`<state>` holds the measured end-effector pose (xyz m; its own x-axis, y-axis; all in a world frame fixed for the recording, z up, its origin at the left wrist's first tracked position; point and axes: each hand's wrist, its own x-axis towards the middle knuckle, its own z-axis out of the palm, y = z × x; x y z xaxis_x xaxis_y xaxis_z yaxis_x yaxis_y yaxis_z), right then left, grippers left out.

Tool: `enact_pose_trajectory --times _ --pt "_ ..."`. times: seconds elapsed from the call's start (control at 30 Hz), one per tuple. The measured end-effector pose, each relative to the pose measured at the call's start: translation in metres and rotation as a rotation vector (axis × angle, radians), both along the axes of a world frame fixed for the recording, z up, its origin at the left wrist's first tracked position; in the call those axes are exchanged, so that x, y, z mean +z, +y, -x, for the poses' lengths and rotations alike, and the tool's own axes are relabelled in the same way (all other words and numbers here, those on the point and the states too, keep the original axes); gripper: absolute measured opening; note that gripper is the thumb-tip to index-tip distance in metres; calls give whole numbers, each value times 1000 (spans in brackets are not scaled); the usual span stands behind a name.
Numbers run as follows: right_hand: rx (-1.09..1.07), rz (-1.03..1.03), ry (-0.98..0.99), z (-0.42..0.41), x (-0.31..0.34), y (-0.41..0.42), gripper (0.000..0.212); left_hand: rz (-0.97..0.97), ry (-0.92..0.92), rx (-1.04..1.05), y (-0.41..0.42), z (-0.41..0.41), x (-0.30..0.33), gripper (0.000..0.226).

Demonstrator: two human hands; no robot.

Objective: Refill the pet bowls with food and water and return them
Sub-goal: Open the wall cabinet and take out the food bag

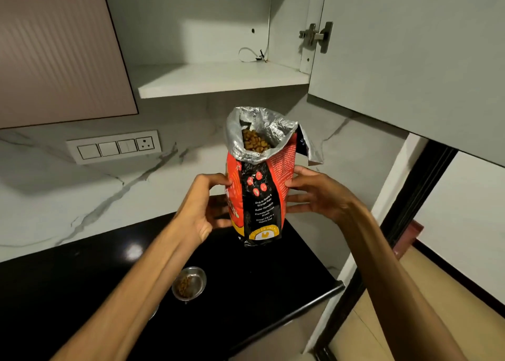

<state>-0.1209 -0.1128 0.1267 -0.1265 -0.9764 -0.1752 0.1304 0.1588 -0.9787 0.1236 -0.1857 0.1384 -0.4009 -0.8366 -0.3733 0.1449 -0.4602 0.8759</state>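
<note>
A red and black pet food bag [259, 196] with a silver lining is held upright in the air above the black counter [82, 292]. Its top is open and brown kibble shows inside. My left hand [207, 205] grips the bag's left side and my right hand [317, 194] grips its right side. Below, a small steel bowl [198, 274] with some kibble in it stands on the counter, partly behind my left forearm. A second bowl edge may lie under that forearm, mostly hidden.
An open wall cabinet [218, 79] with a bare white shelf is above the bag, its door [410, 60] swung out to the right. A switch panel [114, 146] sits on the marble backsplash. The counter ends at the right near a dark door frame [418, 191].
</note>
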Motion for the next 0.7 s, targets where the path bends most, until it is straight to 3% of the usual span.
enact_pose_trajectory --times 0.2,0.33,0.6,0.7 --pt "-24 -79 -46 -7 -42 -15 44 -73 -10 20 -10 -2 -43 13" --pt "-27 -113 -75 -10 -79 -26 46 -107 -44 35 -14 -5 -73 29" --pt "-33 -179 -99 -17 -161 -41 40 -200 -90 103 -22 -7 -142 34" --pt "-48 -205 -116 -17 -195 -45 40 -211 -122 132 -24 -6 -171 46"
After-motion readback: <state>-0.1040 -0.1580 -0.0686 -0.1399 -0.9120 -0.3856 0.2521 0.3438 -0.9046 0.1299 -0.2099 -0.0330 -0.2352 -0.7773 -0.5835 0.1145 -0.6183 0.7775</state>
